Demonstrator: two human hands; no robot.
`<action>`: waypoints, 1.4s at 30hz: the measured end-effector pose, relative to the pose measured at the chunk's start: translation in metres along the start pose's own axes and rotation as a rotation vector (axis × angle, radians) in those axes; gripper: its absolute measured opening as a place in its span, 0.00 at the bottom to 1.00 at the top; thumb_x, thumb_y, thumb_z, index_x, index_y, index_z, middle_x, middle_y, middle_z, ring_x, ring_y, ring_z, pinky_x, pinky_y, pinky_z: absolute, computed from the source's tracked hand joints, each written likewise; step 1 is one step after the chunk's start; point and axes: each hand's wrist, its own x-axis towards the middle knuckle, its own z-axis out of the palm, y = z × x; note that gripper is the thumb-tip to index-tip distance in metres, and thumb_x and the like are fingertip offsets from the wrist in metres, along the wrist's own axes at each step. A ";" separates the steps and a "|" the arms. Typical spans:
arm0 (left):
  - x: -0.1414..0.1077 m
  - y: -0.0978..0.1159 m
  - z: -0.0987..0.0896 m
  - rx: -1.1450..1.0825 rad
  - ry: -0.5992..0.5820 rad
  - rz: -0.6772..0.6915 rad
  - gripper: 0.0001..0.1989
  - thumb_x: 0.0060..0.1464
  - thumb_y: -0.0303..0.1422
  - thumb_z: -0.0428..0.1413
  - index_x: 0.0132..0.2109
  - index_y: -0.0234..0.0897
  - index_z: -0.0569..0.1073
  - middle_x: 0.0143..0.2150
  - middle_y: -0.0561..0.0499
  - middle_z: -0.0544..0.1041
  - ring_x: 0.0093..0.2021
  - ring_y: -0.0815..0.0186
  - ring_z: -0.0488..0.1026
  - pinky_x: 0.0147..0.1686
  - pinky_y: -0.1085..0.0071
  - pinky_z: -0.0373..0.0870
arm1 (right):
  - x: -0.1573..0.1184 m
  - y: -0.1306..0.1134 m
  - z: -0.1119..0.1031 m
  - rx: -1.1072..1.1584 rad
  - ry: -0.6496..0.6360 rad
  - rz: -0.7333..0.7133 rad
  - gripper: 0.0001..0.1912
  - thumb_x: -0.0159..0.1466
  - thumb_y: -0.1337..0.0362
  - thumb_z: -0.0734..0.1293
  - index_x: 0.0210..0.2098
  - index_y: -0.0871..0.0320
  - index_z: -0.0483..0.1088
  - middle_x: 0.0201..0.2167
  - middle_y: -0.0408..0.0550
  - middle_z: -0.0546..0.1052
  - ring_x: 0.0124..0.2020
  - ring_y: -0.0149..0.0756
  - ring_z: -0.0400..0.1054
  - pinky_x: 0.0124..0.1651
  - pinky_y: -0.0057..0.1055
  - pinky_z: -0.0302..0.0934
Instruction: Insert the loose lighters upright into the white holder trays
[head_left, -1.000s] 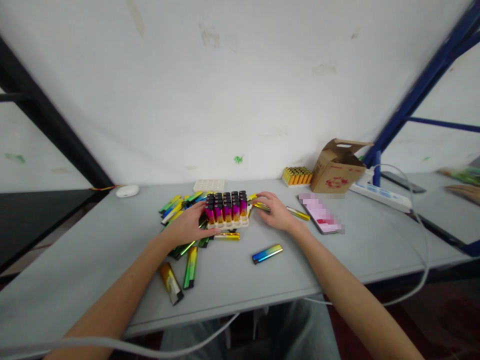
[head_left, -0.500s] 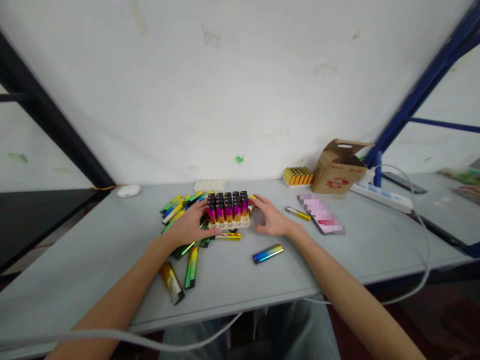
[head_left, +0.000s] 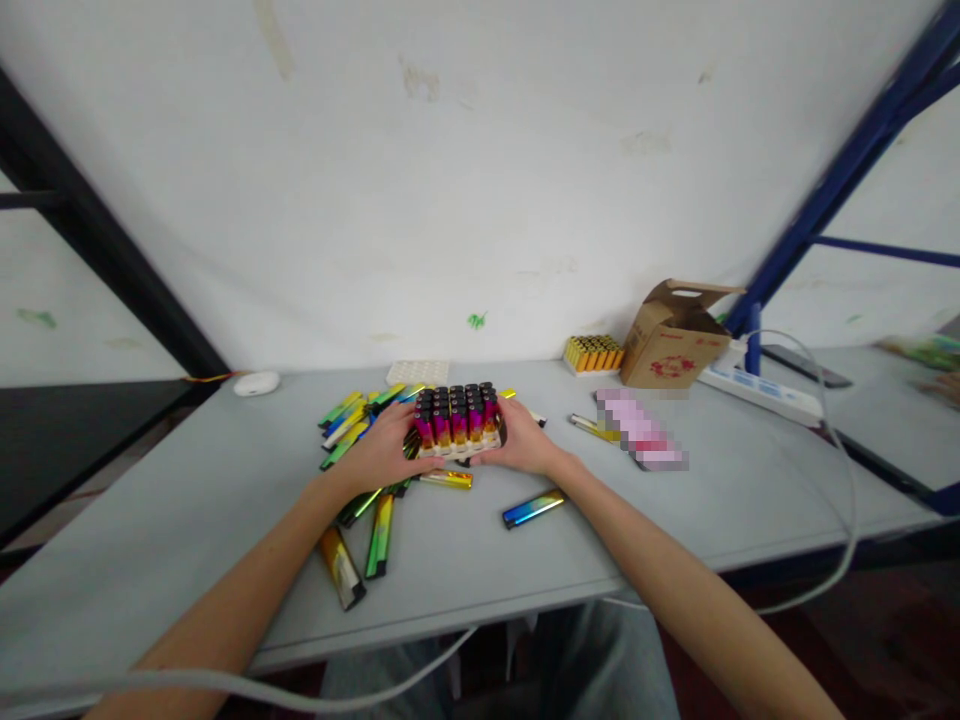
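Bare forearms (head_left: 660, 555); trousers (head_left: 611, 660) blue-grey, faded, denim-like.

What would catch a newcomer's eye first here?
Probably the block of purple lighters, standing in rows in a pale tray mid-picture, with the left fingers and right fingers around its ends. Next, the bright loose lighters, green, yellow and blue, lying scattered around the left hand. Then the open carton at the back right, with upright orange lighters just left of it.
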 end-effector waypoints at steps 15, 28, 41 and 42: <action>0.021 0.051 0.011 -0.067 0.007 0.054 0.34 0.47 0.51 0.64 0.56 0.35 0.72 0.60 0.38 0.72 0.59 0.45 0.69 0.62 0.49 0.62 | -0.044 -0.007 -0.049 -0.023 0.066 0.093 0.44 0.43 0.50 0.80 0.55 0.60 0.66 0.52 0.58 0.74 0.53 0.52 0.68 0.58 0.49 0.60; 0.039 0.095 0.056 -0.075 -0.023 0.080 0.33 0.41 0.50 0.67 0.53 0.37 0.76 0.57 0.38 0.73 0.59 0.44 0.67 0.59 0.47 0.63 | -0.095 0.008 -0.087 -0.017 -0.011 0.143 0.41 0.47 0.48 0.79 0.54 0.60 0.67 0.51 0.58 0.74 0.51 0.52 0.69 0.56 0.48 0.62; 0.027 0.052 0.033 -0.119 -0.046 0.055 0.38 0.47 0.49 0.65 0.61 0.34 0.69 0.65 0.36 0.67 0.67 0.47 0.61 0.65 0.50 0.59 | -0.095 0.015 -0.074 -0.146 0.047 0.090 0.41 0.50 0.47 0.77 0.57 0.59 0.66 0.56 0.61 0.71 0.57 0.55 0.66 0.62 0.51 0.58; 0.023 0.046 0.026 -0.127 -0.016 0.028 0.36 0.48 0.50 0.63 0.60 0.35 0.70 0.64 0.37 0.69 0.66 0.48 0.63 0.65 0.51 0.60 | -0.095 0.015 -0.074 -0.156 0.053 0.087 0.42 0.50 0.47 0.77 0.58 0.60 0.66 0.57 0.61 0.71 0.58 0.55 0.65 0.63 0.51 0.58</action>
